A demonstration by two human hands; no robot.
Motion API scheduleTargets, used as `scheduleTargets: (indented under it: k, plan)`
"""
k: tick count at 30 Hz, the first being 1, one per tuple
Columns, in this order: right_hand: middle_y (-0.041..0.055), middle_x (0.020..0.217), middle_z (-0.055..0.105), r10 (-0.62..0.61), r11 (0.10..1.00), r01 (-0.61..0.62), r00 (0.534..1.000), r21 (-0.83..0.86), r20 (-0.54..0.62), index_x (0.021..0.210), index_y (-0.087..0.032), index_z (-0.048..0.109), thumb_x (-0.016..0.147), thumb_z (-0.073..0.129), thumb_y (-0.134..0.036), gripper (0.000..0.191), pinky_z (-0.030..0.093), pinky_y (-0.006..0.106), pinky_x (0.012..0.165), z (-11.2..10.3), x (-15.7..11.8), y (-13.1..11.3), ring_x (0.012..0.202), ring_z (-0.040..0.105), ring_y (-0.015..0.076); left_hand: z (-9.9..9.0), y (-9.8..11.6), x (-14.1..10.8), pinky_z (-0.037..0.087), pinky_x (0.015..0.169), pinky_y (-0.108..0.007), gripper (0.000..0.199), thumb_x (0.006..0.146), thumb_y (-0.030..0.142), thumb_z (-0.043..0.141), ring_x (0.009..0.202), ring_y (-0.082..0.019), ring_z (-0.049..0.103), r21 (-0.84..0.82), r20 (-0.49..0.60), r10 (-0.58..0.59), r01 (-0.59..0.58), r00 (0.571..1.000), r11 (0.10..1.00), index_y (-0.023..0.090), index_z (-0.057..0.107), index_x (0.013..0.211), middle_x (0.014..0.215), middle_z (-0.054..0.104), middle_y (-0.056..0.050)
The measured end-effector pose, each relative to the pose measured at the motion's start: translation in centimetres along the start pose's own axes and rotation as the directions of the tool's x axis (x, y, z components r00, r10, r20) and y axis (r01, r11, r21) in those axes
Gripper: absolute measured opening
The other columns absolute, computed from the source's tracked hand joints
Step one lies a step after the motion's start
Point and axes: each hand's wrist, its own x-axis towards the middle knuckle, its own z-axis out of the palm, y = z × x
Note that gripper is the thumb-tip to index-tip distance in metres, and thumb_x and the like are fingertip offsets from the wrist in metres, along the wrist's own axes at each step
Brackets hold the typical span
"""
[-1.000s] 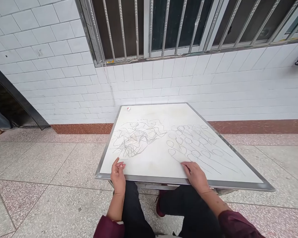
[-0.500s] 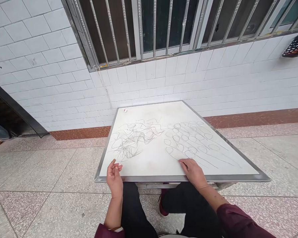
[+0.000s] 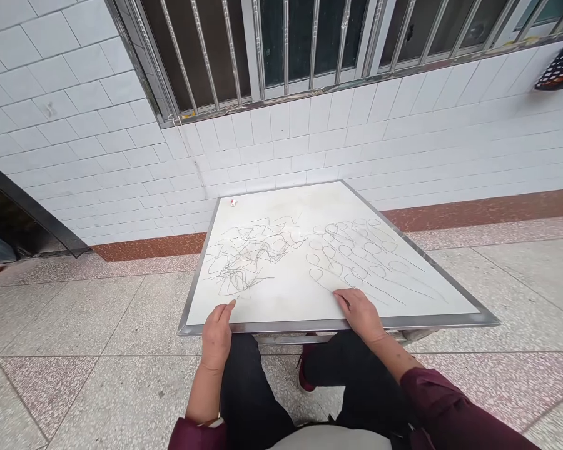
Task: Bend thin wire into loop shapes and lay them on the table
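A white tabletop (image 3: 286,306) with a metal rim stands before me. On its left part lies a tangle of thin, dark, crooked wires (image 3: 258,250). To the right, several thin wires with looped ends (image 3: 356,250) are laid in rows, their tails slanting toward me. My left hand (image 3: 217,334) is palm down at the near left rim, fingers drawn together at the tangle's near edge; what is between the fingertips is too small to make out. My right hand (image 3: 362,314) rests on the near edge, thumb and forefinger pinched at the tail of the nearest looped wire.
A small white and red item (image 3: 233,202) lies at the table's far left corner. Behind the table are a white tiled wall (image 3: 272,150) and a barred window (image 3: 300,44). A dotted bag (image 3: 560,69) hangs at the far right. My legs are under the near edge.
My left hand has turned from palm up to palm down, its fingers reaching toward the tangle. My right hand stays at the looped wire's tail. The view has shifted slightly.
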Motion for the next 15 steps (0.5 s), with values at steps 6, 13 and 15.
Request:
scheduleTargets:
  k: [6, 13, 15]
  plan:
    - [0.0067, 0.086, 0.066, 0.019, 1.0, -0.019, 1.0, -0.02, 0.001, 0.093, -0.019, 0.064, 0.095, 0.038, -0.033, 0.029, 0.048, 0.033, 0.077, -0.3, 0.1, -0.4, 0.085, 0.057, 0.0213, 0.5, 0.3, -2.1, 0.049, 0.084, -0.038, 0.039, 0.089, 0.02, 0.039, 0.078, -0.016, 0.063, -0.11, 0.079, -0.169, 0.178, 0.982, 0.978, 0.023, 0.052, 0.126, 0.106, 0.063, -0.007]
    - [0.0064, 0.086, 0.066, 0.022, 0.999, -0.022, 1.0, -0.033, 0.009, 0.093, -0.019, 0.064, 0.095, 0.039, -0.033, 0.028, 0.047, 0.033, 0.077, -0.5, 0.1, -0.4, 0.085, 0.057, 0.0216, 1.3, 0.6, -3.3, 0.045, 0.053, -0.024, 0.056, 0.081, 0.018, 0.044, 0.055, -0.011, 0.059, -0.308, 0.251, -0.376, 0.442, 0.892, 0.843, 0.017, 0.035, 0.136, 0.098, 0.069, -0.01]
    - [0.0065, 0.085, 0.066, 0.025, 0.999, -0.025, 1.0, -0.035, 0.007, 0.092, -0.019, 0.064, 0.095, 0.039, -0.033, 0.028, 0.047, 0.033, 0.078, -0.5, 0.1, -0.4, 0.085, 0.057, 0.0217, 1.3, 0.6, -3.6, 0.043, 0.051, -0.023, 0.059, 0.078, 0.016, 0.045, 0.05, -0.009, 0.055, -0.332, 0.291, -0.405, 0.488, 0.867, 0.807, 0.016, 0.037, 0.136, 0.097, 0.07, -0.009]
